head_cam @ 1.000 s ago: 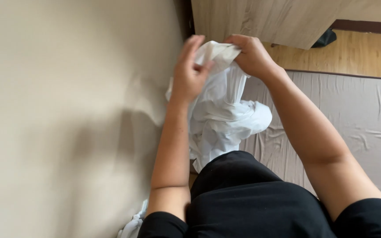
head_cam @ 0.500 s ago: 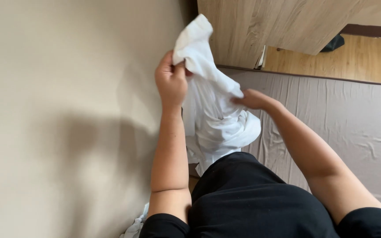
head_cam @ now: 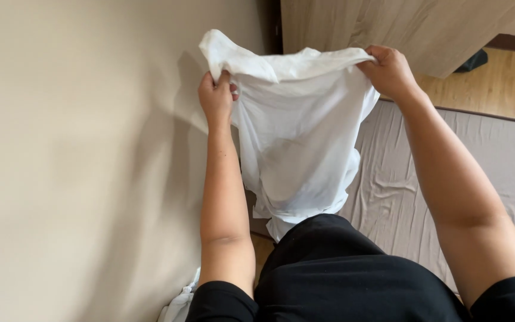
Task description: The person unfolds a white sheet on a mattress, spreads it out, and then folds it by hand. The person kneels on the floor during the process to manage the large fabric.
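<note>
Left hand and right hand, now well apart, grip the white garment, spread open.

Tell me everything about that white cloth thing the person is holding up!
The white garment looks like thin, soft fabric, slightly see-through and wrinkled. It is held up and spread out, hanging loosely downward in front of the person's black top. The left hand pinches one upper corner and the right hand grips the other. Its top edge is bunched; its bottom hem hangs unevenly.
</note>
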